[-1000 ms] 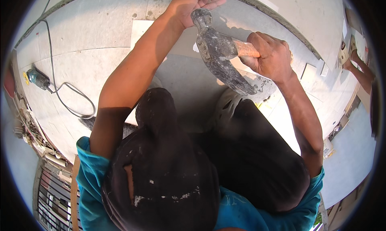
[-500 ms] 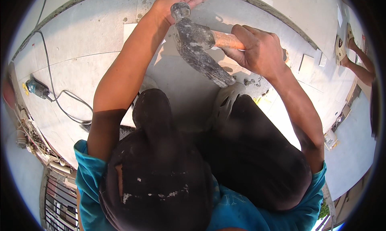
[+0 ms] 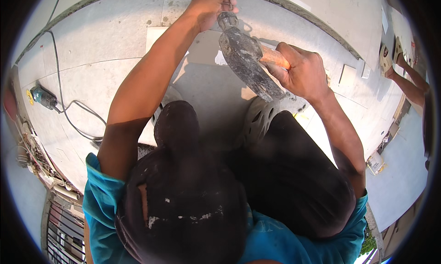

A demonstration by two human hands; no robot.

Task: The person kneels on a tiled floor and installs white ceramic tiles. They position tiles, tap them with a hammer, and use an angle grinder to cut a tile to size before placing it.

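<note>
My right hand (image 3: 305, 71) grips a claw hammer (image 3: 243, 50) by its orange-brown wooden handle, close under the head. The dark steel head is spattered with pale grit. Its round face points up toward my left hand, and the claw points down toward my right shoe (image 3: 261, 119). My left hand (image 3: 213, 7) reaches to the far end, fingers curled round something thin and dark that is too small to name. The hammer's face overlaps the area just below those fingers; I cannot tell whether they touch.
I crouch on large pale floor tiles (image 3: 101, 48). At left lies a teal angle grinder (image 3: 43, 98) with its dark cord (image 3: 76, 103). A raised ledge (image 3: 303, 11) crosses the far side. Tile offcuts (image 3: 347, 75) lie at right, and another person's feet in clogs (image 3: 387, 57) stand beyond.
My left hand's fingers have curled from an open palm. The hammer has shifted right and slightly down with my right hand, its face now just below the left fingers.
</note>
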